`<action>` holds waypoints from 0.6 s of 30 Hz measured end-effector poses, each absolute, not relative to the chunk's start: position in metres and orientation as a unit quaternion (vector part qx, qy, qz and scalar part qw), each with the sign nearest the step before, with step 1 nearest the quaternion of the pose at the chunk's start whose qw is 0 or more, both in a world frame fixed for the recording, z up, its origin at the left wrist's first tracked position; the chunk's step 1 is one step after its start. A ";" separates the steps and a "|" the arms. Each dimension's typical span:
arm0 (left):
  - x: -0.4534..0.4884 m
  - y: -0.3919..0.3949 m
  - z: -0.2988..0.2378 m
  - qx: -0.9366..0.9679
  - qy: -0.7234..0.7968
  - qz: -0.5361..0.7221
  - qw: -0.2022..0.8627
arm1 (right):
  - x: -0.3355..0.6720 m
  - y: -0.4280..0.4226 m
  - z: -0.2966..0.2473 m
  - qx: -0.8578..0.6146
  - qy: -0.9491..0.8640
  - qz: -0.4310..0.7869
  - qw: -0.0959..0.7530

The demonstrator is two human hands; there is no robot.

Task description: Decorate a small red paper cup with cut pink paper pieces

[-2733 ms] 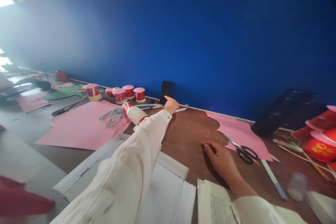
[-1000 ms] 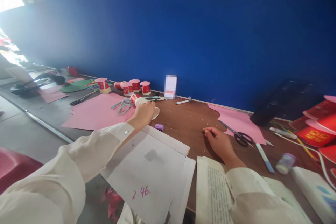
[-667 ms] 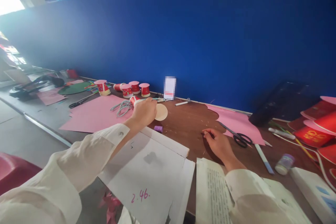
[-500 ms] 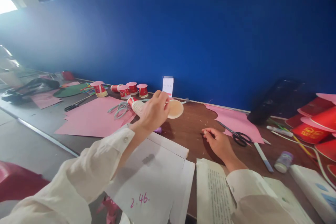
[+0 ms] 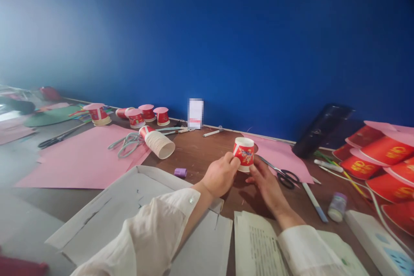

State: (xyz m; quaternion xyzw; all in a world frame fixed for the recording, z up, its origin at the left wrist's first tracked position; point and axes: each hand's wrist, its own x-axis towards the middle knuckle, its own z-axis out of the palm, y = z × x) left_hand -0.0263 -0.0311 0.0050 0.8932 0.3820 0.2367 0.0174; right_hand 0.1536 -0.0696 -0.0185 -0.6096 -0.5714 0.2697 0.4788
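Note:
Between my hands, above the brown table, is a small red paper cup (image 5: 243, 153) with a floral print and a white stripe. A white round end faces up and a pale rim shows at the bottom. My left hand (image 5: 222, 173) grips its left side. On the lower right side, the fingers of my right hand (image 5: 263, 181) are closed against it. A stack of nested paper cups (image 5: 159, 143) lies on its side to the left, by a looped grey cord (image 5: 127, 144). A purple cap (image 5: 180, 172) rests nearer to me.
Pink paper (image 5: 80, 155) and several red cups with pink discs (image 5: 161, 115) are at left. Scissors (image 5: 287, 177), a glue bottle (image 5: 337, 207), a power strip (image 5: 378, 237) and stacked red pieces (image 5: 388, 151) lie right. A cardboard sheet (image 5: 207, 241) and an open book (image 5: 258, 237) are in front.
My left hand has moved right, away from the cup stack, carrying a paper cup that is now turned with its print showing. My right hand has come against it. The view has shifted right.

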 end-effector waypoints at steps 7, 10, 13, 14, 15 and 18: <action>-0.036 -0.027 0.011 0.918 0.318 0.226 0.065 | 0.148 -0.067 -0.017 -0.660 -0.553 0.265 0.434; -0.044 -0.020 0.012 0.887 0.339 0.278 0.143 | 0.147 -0.069 -0.017 -0.676 -0.566 0.227 0.413; -0.047 -0.014 0.012 0.803 0.414 0.377 0.204 | 0.144 -0.071 -0.016 -0.647 -0.631 0.168 0.394; -0.047 -0.013 0.012 0.775 0.430 0.407 0.219 | 0.143 -0.072 -0.015 -0.641 -0.654 0.146 0.375; -0.047 -0.012 0.012 0.751 0.441 0.432 0.234 | 0.141 -0.073 -0.015 -0.638 -0.673 0.125 0.352; -0.046 -0.013 0.012 0.717 0.437 0.472 0.270 | 0.138 -0.075 -0.014 -0.648 -0.698 0.086 0.292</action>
